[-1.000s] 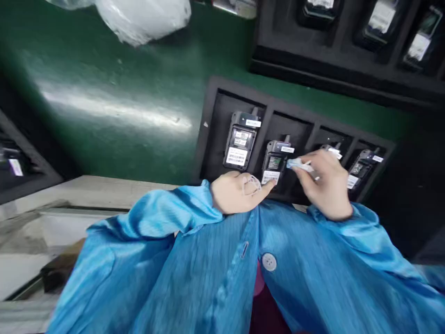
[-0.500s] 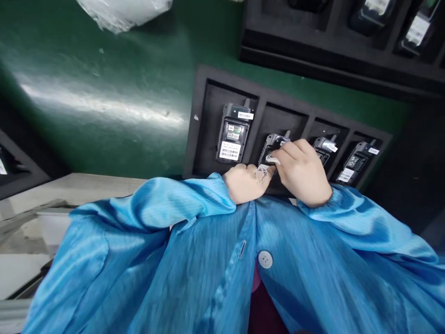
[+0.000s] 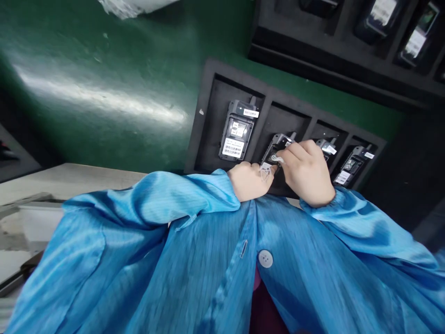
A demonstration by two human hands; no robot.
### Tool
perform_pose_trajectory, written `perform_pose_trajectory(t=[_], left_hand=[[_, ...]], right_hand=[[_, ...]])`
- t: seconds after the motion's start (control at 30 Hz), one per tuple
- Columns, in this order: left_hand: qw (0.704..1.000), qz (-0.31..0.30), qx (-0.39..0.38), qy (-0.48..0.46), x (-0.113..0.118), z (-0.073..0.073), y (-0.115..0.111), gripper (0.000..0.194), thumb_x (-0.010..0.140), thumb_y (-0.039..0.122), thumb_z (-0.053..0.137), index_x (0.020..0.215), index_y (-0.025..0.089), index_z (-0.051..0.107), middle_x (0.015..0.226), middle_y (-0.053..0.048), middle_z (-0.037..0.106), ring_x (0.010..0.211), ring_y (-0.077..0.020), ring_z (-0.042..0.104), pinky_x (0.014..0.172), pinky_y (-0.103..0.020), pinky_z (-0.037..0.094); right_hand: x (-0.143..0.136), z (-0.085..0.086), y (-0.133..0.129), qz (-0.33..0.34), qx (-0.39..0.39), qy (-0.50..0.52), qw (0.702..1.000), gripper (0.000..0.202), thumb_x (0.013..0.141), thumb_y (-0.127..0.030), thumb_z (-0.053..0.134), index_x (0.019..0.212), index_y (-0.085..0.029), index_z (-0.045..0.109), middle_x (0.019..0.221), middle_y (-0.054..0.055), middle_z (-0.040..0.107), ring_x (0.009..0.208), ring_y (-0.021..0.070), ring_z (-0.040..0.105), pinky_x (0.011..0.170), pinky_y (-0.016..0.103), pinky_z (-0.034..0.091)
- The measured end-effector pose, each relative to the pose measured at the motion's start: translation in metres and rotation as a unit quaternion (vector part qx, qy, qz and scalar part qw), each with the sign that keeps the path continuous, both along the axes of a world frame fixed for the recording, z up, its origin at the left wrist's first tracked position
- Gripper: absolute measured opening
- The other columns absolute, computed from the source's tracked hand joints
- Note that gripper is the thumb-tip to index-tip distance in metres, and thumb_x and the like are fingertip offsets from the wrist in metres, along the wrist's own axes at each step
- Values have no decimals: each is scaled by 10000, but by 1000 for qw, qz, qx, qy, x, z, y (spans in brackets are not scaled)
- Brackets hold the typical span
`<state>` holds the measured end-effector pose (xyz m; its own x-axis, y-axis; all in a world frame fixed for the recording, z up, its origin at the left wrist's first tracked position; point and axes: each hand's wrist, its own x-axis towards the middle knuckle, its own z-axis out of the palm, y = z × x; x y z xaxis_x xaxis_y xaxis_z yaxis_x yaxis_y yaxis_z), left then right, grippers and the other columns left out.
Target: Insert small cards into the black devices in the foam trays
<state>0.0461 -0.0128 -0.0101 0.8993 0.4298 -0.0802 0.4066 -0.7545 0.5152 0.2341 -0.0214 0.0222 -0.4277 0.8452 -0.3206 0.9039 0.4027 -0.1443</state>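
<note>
A: Item one, our hands. We log the left hand curled shut, pinching a small tangle of thin white string at its fingertips. The right hand is closed as well, thumb and forefinger gripping a small white tag at the string's other end.

B: Item two, the handheld device. It sits directly under our fingertips, in the second compartment of the black foam tray, and both hands touch or nearly touch its lower half. We cannot tell whether the string is already threaded through it.

A: Item three, neighbours. One device lies in the compartment just left of our left hand, label up. Two more, and, lie beyond our right hand, the nearer partly hidden by the knuckles.

B: Item four, surroundings. Green worktop past the left hand; a second black tray further out, above both hands; blue sleeves fill the near view.

A: Risks, as we judge them. The string is fine and bunched, so it could knot or slip from the pinch. Pulling hard might lift the device out of its foam pocket.

B: And the right knuckles lie close to the neighbouring unit; a careless sweep could nudge it askew.
</note>
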Motion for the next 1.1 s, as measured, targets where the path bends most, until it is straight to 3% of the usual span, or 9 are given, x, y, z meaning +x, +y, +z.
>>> perform_pose_trajectory(t=[0.4, 0.53, 0.6, 0.67, 0.8, 0.87, 0.93, 1.0, 1.1], left_hand=[[1000, -22, -8, 15, 0, 4, 3, 404, 1009, 166, 330, 1258, 106, 643, 802, -132, 715, 712, -226, 695, 513, -308, 436], [998, -34, -29, 36, -1, 6, 7, 402, 1000, 212, 423, 1361, 116, 572, 848, -129, 730, 746, -230, 708, 545, -313, 493], [998, -35, -35, 41, -2, 7, 8, 421, 987, 236, 477, 1390, 133, 549, 844, -114, 732, 758, -234, 713, 560, -314, 508], [998, -30, -36, 44, -5, 8, 10, 449, 973, 301, 533, 1392, 141, 549, 838, -103, 734, 773, -243, 718, 569, -317, 512], [995, 30, -98, -1, -10, 13, 17, 404, 947, 425, 580, 1270, 191, 641, 926, -70, 753, 838, -203, 719, 657, -278, 511], [977, 78, -191, -49, -9, 18, 22, 342, 949, 439, 573, 1184, 211, 672, 951, -31, 752, 815, -148, 703, 697, -239, 496], [944, 114, -299, -79, -4, 24, 26, 333, 925, 456, 606, 1136, 209, 683, 819, 13, 716, 701, -100, 650, 662, -205, 462], [908, 134, -387, -91, 4, 29, 29, 359, 863, 483, 676, 1075, 195, 697, 638, 59, 585, 581, -72, 547, 588, -189, 403], [867, 151, -462, -111, 18, 34, 27, 341, 784, 478, 742, 903, 164, 683, 549, 99, 384, 506, -49, 370, 514, -188, 297]], right_hand=[[0, -1, -4, -12, 44, -5, 999, 102, 937, -190, 515, 940, -207, 616, 871, 41, 622, 882, 232, 470, 709, 376, 303], [12, 11, -8, -96, 105, 84, 986, 56, 924, -211, 584, 974, -207, 610, 927, 25, 653, 886, 196, 535, 768, 358, 375], [24, 24, -13, -206, 153, 150, 955, 53, 898, -224, 642, 934, -201, 610, 914, 40, 657, 855, 178, 562, 792, 354, 408], [34, 35, -22, -332, 168, 213, 903, 87, 870, -255, 686, 892, -201, 622, 856, 46, 642, 780, 165, 559, 733, 342, 419], [42, 39, -50, -490, 60, 320, 808, 165, 840, -342, 723, 927, -221, 653, 795, 12, 627, 677, 144, 552, 617, 300, 421], [39, 35, -61, -504, 6, 362, 784, 174, 839, -336, 729, 949, -222, 657, 826, 8, 648, 693, 140, 583, 617, 283, 454], [34, 31, -66, -489, -38, 403, 773, 155, 851, -311, 716, 961, -220, 656, 845, 6, 656, 691, 127, 602, 607, 261, 475], [29, 28, -65, -463, -80, 441, 765, 121, 876, -284, 686, 968, -216, 647, 835, -3, 651, 667, 107, 605, 591, 235, 478], [25, 27, -60, -419, -115, 476, 765, 91, 908, -260, 640, 971, -195, 635, 796, -18, 629, 630, 74, 575, 561, 193, 445]])
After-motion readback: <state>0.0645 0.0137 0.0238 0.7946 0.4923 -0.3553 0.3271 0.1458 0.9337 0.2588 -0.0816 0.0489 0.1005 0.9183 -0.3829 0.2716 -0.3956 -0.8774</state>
